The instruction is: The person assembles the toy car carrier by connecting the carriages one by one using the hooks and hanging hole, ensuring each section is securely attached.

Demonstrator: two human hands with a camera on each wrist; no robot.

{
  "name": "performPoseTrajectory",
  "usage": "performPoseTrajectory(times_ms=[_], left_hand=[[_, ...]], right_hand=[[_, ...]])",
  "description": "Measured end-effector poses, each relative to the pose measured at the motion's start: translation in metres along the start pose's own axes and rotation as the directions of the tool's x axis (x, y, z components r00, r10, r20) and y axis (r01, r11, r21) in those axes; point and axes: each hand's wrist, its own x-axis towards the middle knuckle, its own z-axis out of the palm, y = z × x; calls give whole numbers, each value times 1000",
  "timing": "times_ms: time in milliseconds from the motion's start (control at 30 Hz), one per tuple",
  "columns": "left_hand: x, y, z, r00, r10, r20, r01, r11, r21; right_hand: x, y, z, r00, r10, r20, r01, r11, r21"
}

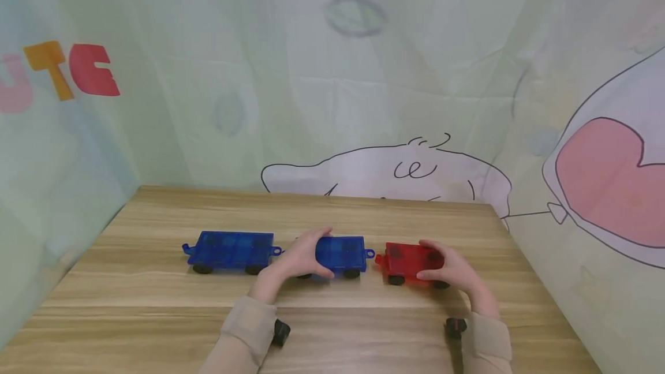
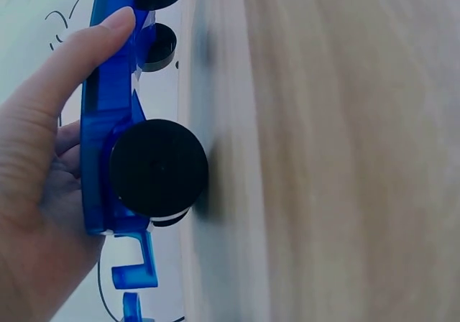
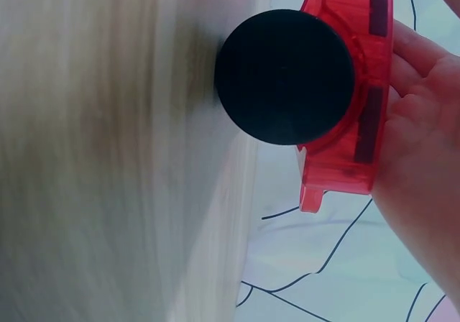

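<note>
Two translucent plastic wheeled cars, light, rigid, slick: my left hand (image 1: pixel 301 258) fingers clasp the blue car (image 1: pixel 340 254), my right hand (image 1: pixel 453 270) fingers the red car (image 1: pixel 410 260), by their side edges.

A red wheeled car (image 3: pixel 352 85) fills the upper right, seen from its underside edge, with 1 black wheel (image 3: pixel 286 76) against the wooden table (image 3: pixel 108 157). The right hand (image 3: pixel 420 171) holds the car's far side. Behind lies a pale backdrop with black drawn lines (image 3: pixel 316 264).
</note>
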Motion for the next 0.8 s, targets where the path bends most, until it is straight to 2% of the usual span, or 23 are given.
performPoseTrajectory(times_ms=[200,600,800], left_hand=[[0,0,2,1000,-5,-9,5,1000,-14],[1,2,5,1000,26,-13,-26,1000,-9],[0,1,6,999,28,-16,-28,999,-18]], right_hand=[[3,0,2,1000,20,11,-20,1000,16],[5,-4,6,999,-31,9,31,1000,-6],[6,-4,6,1000,-29,10,29,1000,-9]])
